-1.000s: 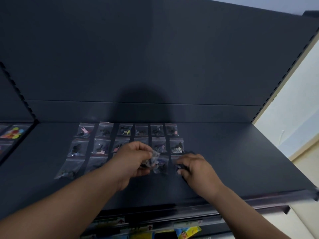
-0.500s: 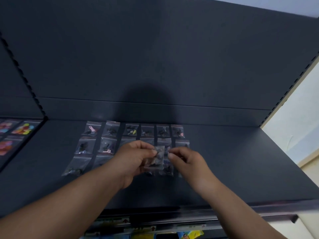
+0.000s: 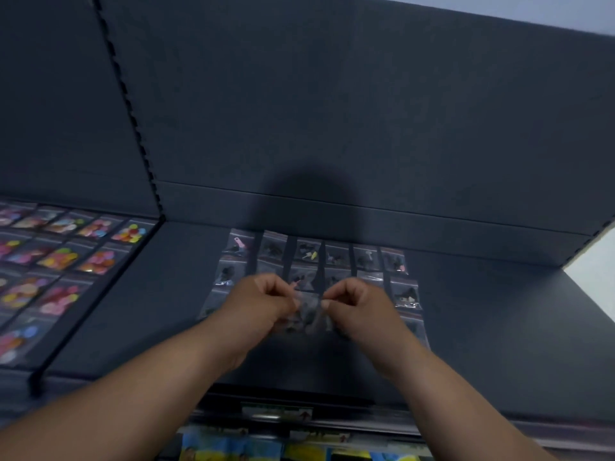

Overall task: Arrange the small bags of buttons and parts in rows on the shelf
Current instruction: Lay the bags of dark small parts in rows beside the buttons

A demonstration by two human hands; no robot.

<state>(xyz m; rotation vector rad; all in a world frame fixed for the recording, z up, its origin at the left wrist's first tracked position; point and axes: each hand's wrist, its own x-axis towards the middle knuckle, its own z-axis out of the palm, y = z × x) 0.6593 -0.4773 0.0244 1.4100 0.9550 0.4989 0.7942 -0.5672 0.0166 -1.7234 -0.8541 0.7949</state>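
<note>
- The left hand [image 3: 259, 306] and the right hand [image 3: 362, 309] meet above the dark grey metal shelf [image 3: 499, 327], knuckles up and both forearms reaching in from the near edge.
- The fingers [image 3: 283, 291] of the left hand are curled and pinch the left edge of a small clear plastic bag with dark parts inside [image 3: 308, 306].
- The fingers [image 3: 336, 291] of the right hand are curled too and pinch the right edge of the same bag, so it hangs stretched between the 2 hands.
- The held bag is blurred; whether it is 1 bag or several together cannot be told.
- Just beyond the fingers, flat clear bags of dark parts lie in rows on the shelf; the back row [image 3: 336, 257] counts 6 bags side by side, close to the dark back panel [image 3: 332, 111].
- The nearer rows are partly hidden under the hands; to the right of the fingers 1 clear bag with a black part [image 3: 406, 294] lies in full sight.
- Well to the left of the fingers, past a black slotted upright [image 3: 133, 121], clear bags of bright coloured buttons [image 3: 60, 261] lie in rows on the neighbouring shelf.
- Below the fingers, on the shelf's front edge, runs a label strip [image 3: 276, 412], with yellow printed packs [image 3: 233, 450] beneath.
</note>
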